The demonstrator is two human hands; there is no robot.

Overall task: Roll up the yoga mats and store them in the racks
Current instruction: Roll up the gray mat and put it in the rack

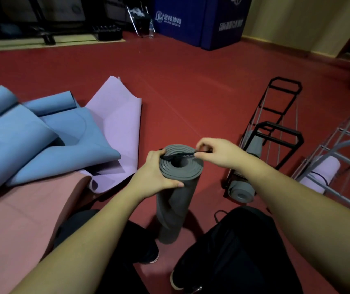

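**Strap stretched across the end of a rolled grey mat**

We see a rolled grey yoga mat [177, 194] standing upright on the red floor [191, 92], between the person's knees. The left hand [157, 175] wraps around the top of the roll, its grip closed on the mat, thumb along the near side. The right hand [218, 151] pinches one end of a black strap [180, 154], which lies taut across the spiral end of the roll; the other end sits at the left fingertips.

To the left, unrolled mats lie heaped on the floor: blue mats [31, 134] on top of a lilac mat [116, 124], with a pink mat [21, 209] nearest us.

To the right, a black rack [276, 132] holds another rolled grey mat [242, 192], and just beside it a grey rack [339, 155] holds a rolled lilac mat [322, 172]
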